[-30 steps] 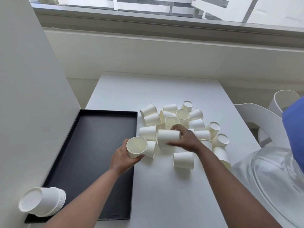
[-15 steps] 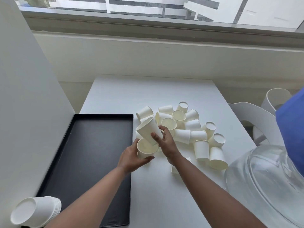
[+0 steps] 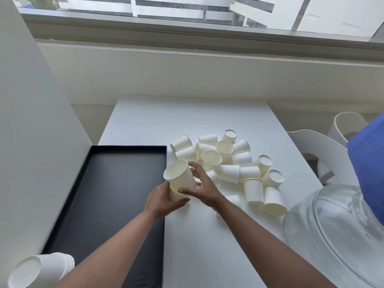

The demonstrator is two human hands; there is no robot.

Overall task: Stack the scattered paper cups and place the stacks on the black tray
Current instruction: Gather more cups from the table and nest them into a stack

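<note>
Nearest to us, at the lower left corner, a stack of paper cups [image 3: 41, 269] lies on its side, mouth toward us, at the near end of the black tray [image 3: 87, 208]; we cannot tell how much of it rests inside the rim. The tray's dark floor otherwise shows bare, and it lies along the left edge of the white table [image 3: 207, 246], with a grey wall panel [image 3: 31, 142] beside it. At the right edge we see a clear glass dome [image 3: 336, 235] and, above it, a fold of blue cloth [image 3: 369, 167]. Further in, just off the tray's right rim, our left hand [image 3: 162, 201] is wrapped around a lower cup [image 3: 176, 194], fingers curled under its side. Our right hand [image 3: 202, 188] grips an upper cup [image 3: 179, 175], thumb on the near wall and fingers round the far side; this cup tilts with its open mouth up and to the left, and its base sits in the mouth of the lower one. Directly behind and to the right of both hands lies the heap of loose cups [image 3: 234, 163], some upright, some upside down, some on their sides, touching or overlapping. Beyond the table's right edge stand white chairs [image 3: 311, 142], and furthest off a window [image 3: 187, 15] runs across the wall.
</note>
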